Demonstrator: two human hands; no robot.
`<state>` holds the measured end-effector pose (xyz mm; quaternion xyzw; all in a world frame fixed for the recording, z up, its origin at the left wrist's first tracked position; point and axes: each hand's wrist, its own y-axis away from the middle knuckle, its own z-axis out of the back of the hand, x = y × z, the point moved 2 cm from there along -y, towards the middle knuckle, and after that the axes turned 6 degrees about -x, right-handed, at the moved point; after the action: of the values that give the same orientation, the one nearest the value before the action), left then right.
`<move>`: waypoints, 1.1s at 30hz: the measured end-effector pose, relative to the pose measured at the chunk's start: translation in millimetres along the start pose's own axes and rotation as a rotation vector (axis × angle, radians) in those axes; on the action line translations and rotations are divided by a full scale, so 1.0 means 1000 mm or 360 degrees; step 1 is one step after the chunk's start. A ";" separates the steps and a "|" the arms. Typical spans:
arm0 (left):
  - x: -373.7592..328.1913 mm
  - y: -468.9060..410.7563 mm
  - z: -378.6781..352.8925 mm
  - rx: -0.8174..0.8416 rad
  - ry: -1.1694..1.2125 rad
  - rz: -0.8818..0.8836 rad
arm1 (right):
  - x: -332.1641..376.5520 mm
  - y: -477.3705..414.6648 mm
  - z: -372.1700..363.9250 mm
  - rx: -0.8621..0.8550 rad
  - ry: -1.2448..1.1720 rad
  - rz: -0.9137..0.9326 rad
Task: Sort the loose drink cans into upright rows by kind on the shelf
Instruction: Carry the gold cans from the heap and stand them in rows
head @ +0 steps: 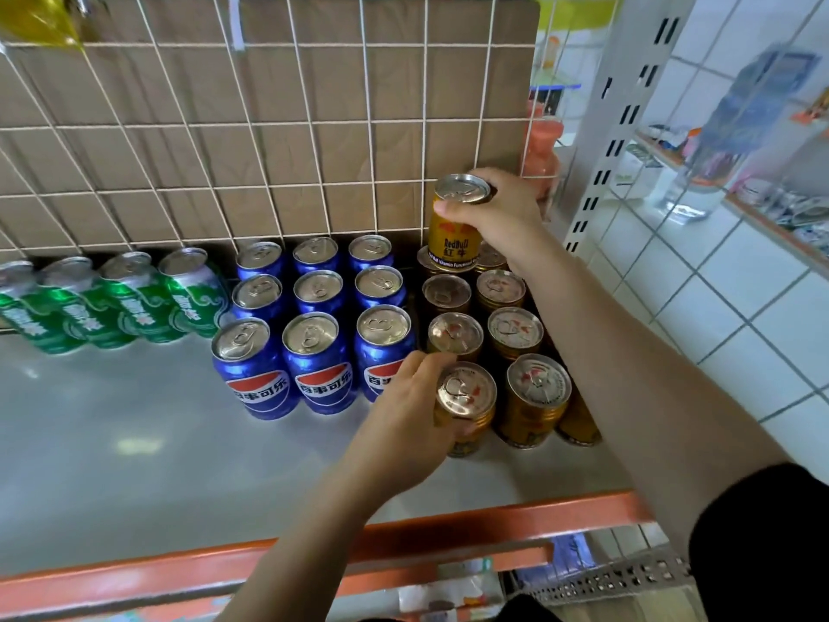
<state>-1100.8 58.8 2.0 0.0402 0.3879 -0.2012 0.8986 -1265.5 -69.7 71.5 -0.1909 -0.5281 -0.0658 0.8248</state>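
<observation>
Head view: I am holding a gold can in each hand at the right end of the shelf (112, 442).

My right hand (502, 213) is gripping the raised can (453, 235) near its top, thumb on the near side and fingers curling round the back. The can is upright, with its base just above the rearmost gold cans (516, 334). I cannot tell whether it is touching them. My left hand (403, 424) is curling round the front can (466, 397), which is standing upright at the front of the left gold row, just beside the blue cans (314, 325). Those are standing in three rows of three. Four green cans (112, 303) are lining the back to their left, against the grid (269, 127).
</observation>
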 end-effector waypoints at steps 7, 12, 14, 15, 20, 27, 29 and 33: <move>-0.001 -0.001 0.002 0.0031 0.0046 0.0006 | -0.006 -0.026 -0.016 0.0022 0.0038 -0.0046; 0.001 -0.002 0.002 0.0064 0.0054 0.0001 | -0.016 -0.027 -0.025 0.0061 0.0046 0.0004; 0.002 -0.003 0.001 0.0075 0.0065 0.0015 | -0.021 -0.027 -0.026 0.0059 0.0105 0.0035; 0.002 -0.003 0.001 0.0079 0.0063 0.0016 | -0.023 -0.027 -0.026 0.0057 0.0147 0.0043; 0.004 -0.003 0.000 0.0073 0.0039 0.0003 | -0.023 -0.028 -0.023 0.0065 0.0309 0.0065; 0.009 -0.002 -0.002 0.0094 0.0052 0.0029 | -0.021 -0.016 -0.022 0.0041 0.0262 0.0017; 0.009 -0.003 -0.002 0.0097 0.0056 0.0030 | -0.019 -0.015 -0.021 0.0085 0.0350 0.0001; 0.008 -0.001 -0.002 0.0071 0.0056 0.0058 | -0.020 0.001 -0.013 0.0270 0.0641 -0.0025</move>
<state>-1098.1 55.7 -5.1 0.0709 0.3983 -0.1926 0.8940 -1263.5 -75.9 48.4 -0.0997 -0.3576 -0.0642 0.9263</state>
